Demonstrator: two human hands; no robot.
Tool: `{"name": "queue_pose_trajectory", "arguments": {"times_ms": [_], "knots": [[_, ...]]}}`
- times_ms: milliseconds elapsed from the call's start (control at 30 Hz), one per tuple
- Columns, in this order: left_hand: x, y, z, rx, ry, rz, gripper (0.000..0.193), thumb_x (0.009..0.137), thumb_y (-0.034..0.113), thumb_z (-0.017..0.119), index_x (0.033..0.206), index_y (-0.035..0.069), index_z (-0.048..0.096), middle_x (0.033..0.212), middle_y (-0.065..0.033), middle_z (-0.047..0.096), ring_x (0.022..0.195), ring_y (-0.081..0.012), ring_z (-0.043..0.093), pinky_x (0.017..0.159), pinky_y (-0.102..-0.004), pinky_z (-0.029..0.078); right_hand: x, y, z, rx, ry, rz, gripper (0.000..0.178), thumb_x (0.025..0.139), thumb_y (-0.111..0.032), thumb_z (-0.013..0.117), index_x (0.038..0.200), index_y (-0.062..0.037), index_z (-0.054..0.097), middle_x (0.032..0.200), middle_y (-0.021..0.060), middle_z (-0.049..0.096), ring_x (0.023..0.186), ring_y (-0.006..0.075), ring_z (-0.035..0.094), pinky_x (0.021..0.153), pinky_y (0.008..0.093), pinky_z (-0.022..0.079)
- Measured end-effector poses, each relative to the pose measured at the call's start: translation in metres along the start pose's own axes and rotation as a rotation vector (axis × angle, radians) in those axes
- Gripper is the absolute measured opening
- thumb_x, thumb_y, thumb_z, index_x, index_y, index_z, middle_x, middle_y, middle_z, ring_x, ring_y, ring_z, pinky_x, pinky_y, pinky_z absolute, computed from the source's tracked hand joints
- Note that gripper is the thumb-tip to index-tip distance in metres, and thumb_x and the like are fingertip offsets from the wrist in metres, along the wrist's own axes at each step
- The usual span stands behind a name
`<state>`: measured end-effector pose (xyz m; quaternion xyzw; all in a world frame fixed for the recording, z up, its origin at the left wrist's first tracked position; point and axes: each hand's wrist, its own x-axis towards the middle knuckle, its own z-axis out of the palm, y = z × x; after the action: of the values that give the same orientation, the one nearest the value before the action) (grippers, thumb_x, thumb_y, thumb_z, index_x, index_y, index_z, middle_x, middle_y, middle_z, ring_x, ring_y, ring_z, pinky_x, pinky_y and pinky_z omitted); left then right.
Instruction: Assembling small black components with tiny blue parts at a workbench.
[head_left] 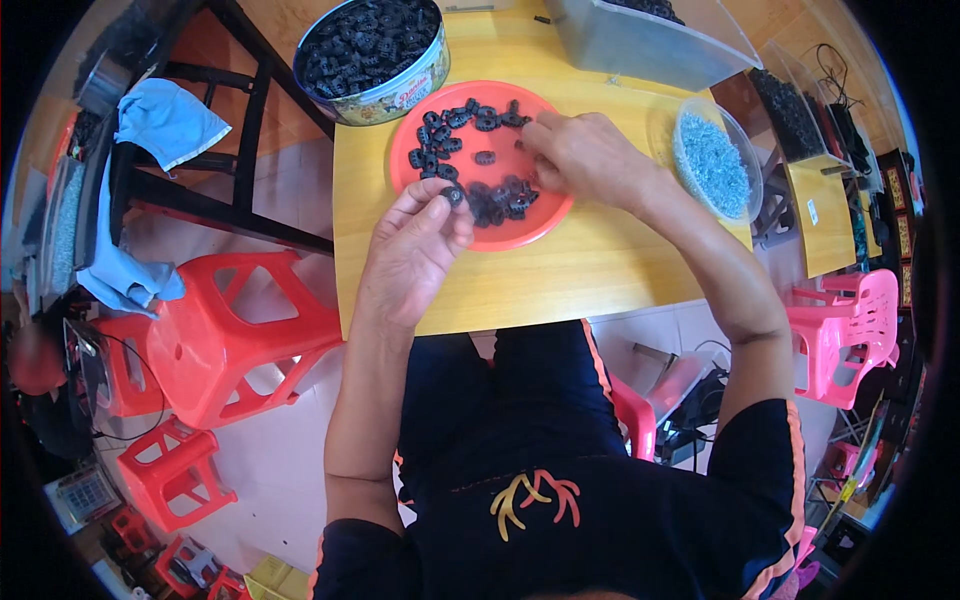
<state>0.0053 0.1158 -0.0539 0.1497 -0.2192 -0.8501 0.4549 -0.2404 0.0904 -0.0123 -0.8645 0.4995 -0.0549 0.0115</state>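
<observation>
Pinching black part (453, 196) with left hand (415, 240) at red plate (546, 212), between tin (405, 94) and bowl (754, 182); cannot tell grip of right hand (597, 155).

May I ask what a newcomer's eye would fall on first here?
Likely the red plate at upper centre, strewn with black parts, the left hand at its near-left edge and the right hand at its right. Then the tin heaped with more at upper left, and the blue pieces in the tub at right.
</observation>
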Motion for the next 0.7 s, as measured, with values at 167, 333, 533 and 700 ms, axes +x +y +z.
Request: {"name": "queue_pose_trajectory", "arguments": {"times_ms": [167, 333, 533, 700], "knots": [[0.001, -0.003, 0.005, -0.012, 0.027, -0.008, 0.018, 0.089, 0.002, 0.058, 0.107, 0.001, 0.058, 0.096, -0.0100, 0.062, 0.084, -0.0180, 0.060, 0.073, -0.0293, 0.050, -0.003, -0.005, -0.008, 0.690, 0.188, 0.187, 0.020, 0.080, -0.010, 0.068, 0.098, -0.0013, 0.063, 0.074, 0.0066, 0.061, 0.063, 0.0143, 0.059, 0.056, 0.0289, 0.048], [0.004, -0.005, 0.018, 0.059, 0.026, -0.014, 0.020, 0.092, 0.006, 0.057, 0.111, 0.001, 0.058, 0.096, -0.0093, 0.060, 0.083, -0.0161, 0.055, 0.072, -0.0261, 0.047, -0.005, -0.024, -0.020, 1.413, 0.119, 0.370, 0.023, 0.086, -0.016, 0.068, 0.106, -0.0040, 0.066, 0.081, 0.0020, 0.064, 0.063, 0.0062, 0.053, 0.055, 0.0222, 0.045], [0.005, -0.007, 0.025, 0.079, 0.006, 0.027, 0.018, 0.091, 0.004, 0.057, 0.109, 0.001, 0.058, 0.095, -0.0095, 0.062, 0.082, -0.0162, 0.058, 0.076, -0.0282, 0.049, -0.013, -0.044, -0.023, 1.673, 0.091, 0.352, 0.021, 0.088, -0.014, 0.066, 0.107, -0.0052, 0.068, 0.085, 0.0030, 0.066, 0.066, 0.0052, 0.056, 0.058, 0.0210, 0.050], [0.005, -0.007, 0.026, 0.127, 0.010, 0.044, 0.018, 0.091, 0.005, 0.058, 0.109, 0.001, 0.059, 0.093, -0.0086, 0.063, 0.081, -0.0154, 0.059, 0.076, -0.0281, 0.049, -0.017, -0.048, -0.022, 1.554, 0.085, 0.277, 0.019, 0.089, -0.012, 0.064, 0.106, -0.0043, 0.068, 0.082, 0.0028, 0.067, 0.066, 0.0060, 0.059, 0.062, 0.0200, 0.050]]}}
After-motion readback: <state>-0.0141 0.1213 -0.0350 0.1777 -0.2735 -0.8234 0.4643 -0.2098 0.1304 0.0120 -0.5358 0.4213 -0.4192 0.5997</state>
